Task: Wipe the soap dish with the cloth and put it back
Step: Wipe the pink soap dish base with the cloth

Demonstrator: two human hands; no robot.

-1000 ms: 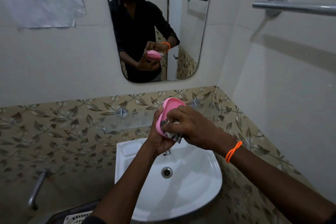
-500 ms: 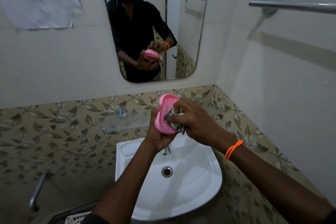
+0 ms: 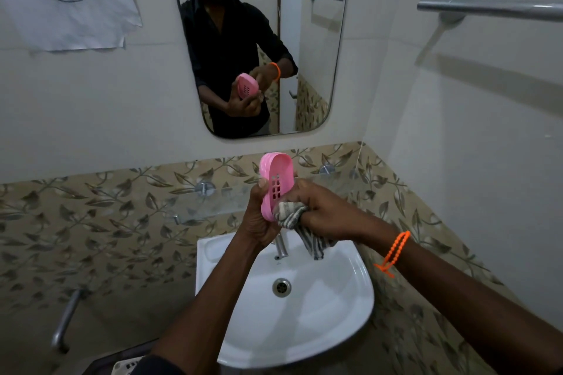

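My left hand grips a pink oval soap dish from the left and holds it on edge above the basin, with its slotted inner face turned toward me. My right hand is closed on a grey striped cloth, which presses against the dish's lower end. A loose tail of the cloth hangs down over the tap. An orange band circles my right wrist.
A white wash basin with a chrome tap sits below my hands. A glass shelf runs along the leaf-patterned tiles behind them. A mirror hangs above, a towel bar on the right wall, a grab bar low left.
The cloth has slid from the middle of the dish down to its lower end, uncovering the slotted inner face. A tail of cloth now hangs free.
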